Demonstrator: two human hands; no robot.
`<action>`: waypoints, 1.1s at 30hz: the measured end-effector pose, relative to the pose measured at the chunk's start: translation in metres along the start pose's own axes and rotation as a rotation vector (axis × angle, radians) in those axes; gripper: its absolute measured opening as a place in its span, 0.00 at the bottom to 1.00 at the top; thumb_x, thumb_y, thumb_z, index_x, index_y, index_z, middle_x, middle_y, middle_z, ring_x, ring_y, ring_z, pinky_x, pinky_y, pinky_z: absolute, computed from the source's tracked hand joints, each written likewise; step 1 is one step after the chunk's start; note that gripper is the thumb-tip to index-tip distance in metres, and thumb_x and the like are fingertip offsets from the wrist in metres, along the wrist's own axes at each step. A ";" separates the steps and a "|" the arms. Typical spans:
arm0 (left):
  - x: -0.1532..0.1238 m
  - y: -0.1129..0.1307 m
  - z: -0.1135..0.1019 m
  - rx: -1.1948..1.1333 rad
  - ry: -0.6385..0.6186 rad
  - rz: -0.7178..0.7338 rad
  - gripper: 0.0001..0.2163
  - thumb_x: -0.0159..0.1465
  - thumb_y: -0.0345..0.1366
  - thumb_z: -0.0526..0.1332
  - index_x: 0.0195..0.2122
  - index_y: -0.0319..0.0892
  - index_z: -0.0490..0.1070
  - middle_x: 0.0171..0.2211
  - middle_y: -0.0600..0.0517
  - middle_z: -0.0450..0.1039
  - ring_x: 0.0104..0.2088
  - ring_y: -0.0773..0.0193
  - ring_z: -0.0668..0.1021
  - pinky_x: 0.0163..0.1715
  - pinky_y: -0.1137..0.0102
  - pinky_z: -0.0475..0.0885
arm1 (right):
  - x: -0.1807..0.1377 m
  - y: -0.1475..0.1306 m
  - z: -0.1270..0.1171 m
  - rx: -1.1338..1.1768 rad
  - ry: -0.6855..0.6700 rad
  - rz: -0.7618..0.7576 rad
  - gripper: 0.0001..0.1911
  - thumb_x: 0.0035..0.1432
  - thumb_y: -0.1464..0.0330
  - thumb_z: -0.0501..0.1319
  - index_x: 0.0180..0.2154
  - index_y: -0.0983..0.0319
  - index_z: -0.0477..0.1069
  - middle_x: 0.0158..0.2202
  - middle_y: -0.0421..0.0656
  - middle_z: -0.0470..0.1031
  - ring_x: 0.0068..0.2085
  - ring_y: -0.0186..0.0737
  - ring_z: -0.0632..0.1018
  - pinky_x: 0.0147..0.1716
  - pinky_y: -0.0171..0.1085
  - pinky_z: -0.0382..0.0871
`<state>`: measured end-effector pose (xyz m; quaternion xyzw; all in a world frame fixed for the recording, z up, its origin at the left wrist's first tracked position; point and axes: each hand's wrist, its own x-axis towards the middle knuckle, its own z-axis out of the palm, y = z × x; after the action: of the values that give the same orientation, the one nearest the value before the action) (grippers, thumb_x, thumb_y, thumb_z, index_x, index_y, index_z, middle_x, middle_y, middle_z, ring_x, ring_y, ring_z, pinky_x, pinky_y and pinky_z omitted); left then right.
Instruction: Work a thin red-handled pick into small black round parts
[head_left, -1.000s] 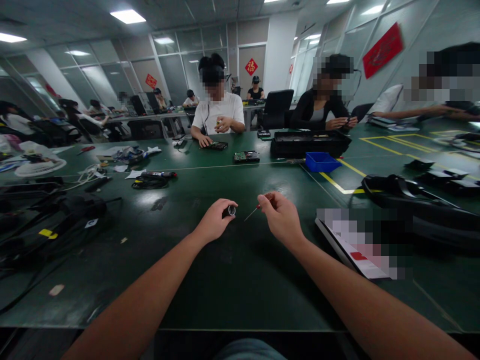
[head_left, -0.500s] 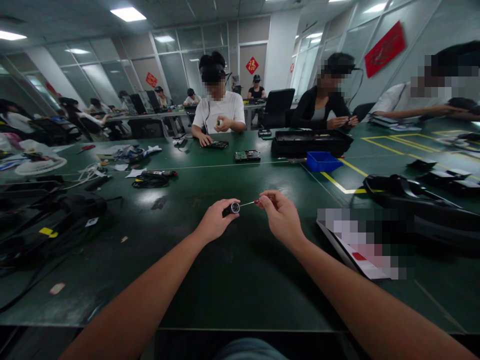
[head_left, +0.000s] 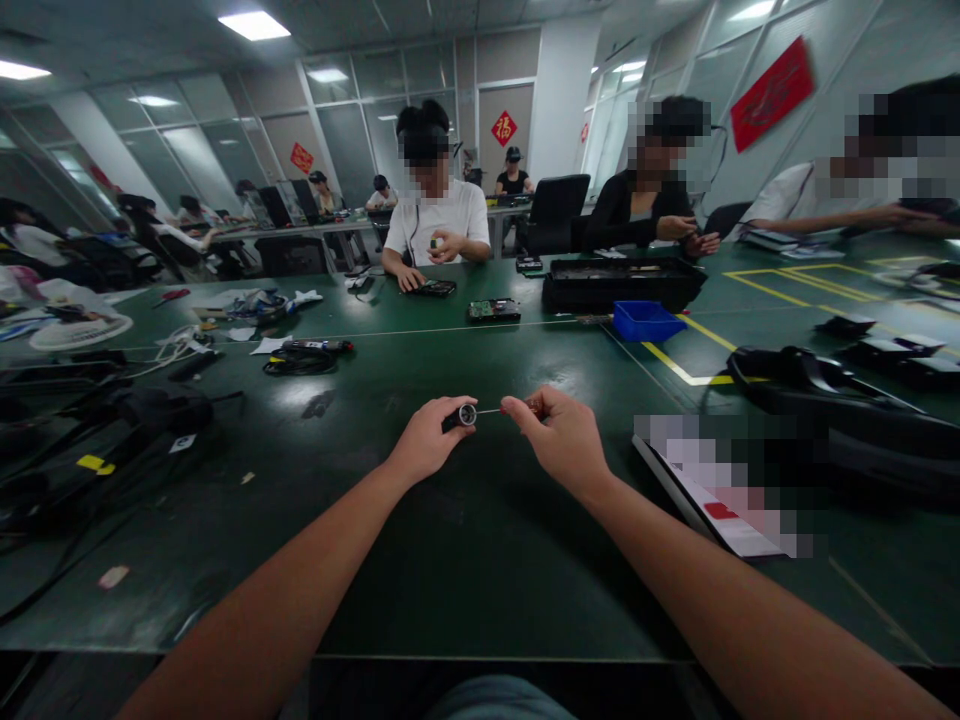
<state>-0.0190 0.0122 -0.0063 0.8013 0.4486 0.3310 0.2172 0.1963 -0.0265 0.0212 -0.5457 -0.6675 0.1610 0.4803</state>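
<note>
My left hand [head_left: 425, 442] is closed round a small black cylinder with a silver ring at its open end [head_left: 461, 416], held above the green table [head_left: 450, 560]. My right hand [head_left: 559, 435] pinches a thin screwdriver [head_left: 501, 409] with a reddish handle. Its metal shaft points left and its tip sits at the cylinder's open end. Both hands hover close together over the table's middle.
A black strap-like device [head_left: 810, 390] and a blurred flat card [head_left: 720, 490] lie to the right. Black cables and gear [head_left: 112, 420] crowd the left. A blue bin [head_left: 645, 321], a black tray [head_left: 619, 283] and circuit boards [head_left: 493, 311] lie farther off. Several people sit opposite.
My right hand swung the screwdriver from pointing down-left to level and moved left, bringing its tip to the cylinder's end. My left hand stayed almost still.
</note>
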 end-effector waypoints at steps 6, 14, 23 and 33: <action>0.000 0.004 0.000 0.035 -0.024 0.013 0.18 0.64 0.33 0.66 0.55 0.48 0.73 0.51 0.50 0.77 0.52 0.54 0.75 0.56 0.57 0.67 | -0.003 0.001 0.001 0.121 -0.063 -0.124 0.09 0.63 0.64 0.59 0.44 0.58 0.71 0.37 0.43 0.79 0.37 0.43 0.80 0.37 0.40 0.71; 0.000 0.002 0.000 0.045 -0.031 0.010 0.17 0.65 0.35 0.65 0.56 0.48 0.73 0.50 0.49 0.77 0.52 0.54 0.75 0.56 0.57 0.67 | -0.002 -0.001 0.000 0.024 -0.056 -0.063 0.14 0.69 0.62 0.52 0.42 0.58 0.74 0.27 0.40 0.75 0.26 0.39 0.74 0.29 0.38 0.63; 0.000 0.002 0.002 0.047 -0.043 0.022 0.18 0.64 0.35 0.66 0.55 0.49 0.73 0.50 0.50 0.77 0.51 0.55 0.75 0.55 0.57 0.66 | -0.003 0.001 0.003 0.120 -0.028 -0.016 0.14 0.68 0.62 0.53 0.50 0.58 0.69 0.31 0.42 0.78 0.30 0.42 0.77 0.33 0.42 0.68; 0.005 0.008 0.004 0.121 -0.035 0.119 0.18 0.66 0.34 0.65 0.57 0.50 0.72 0.54 0.50 0.76 0.55 0.55 0.74 0.60 0.53 0.62 | 0.008 0.019 0.020 0.799 0.142 0.366 0.15 0.59 0.53 0.62 0.34 0.59 0.72 0.29 0.40 0.74 0.29 0.38 0.75 0.33 0.41 0.72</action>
<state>-0.0094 0.0126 -0.0025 0.8439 0.4153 0.3016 0.1561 0.1913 -0.0066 0.0017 -0.4361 -0.4109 0.4506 0.6617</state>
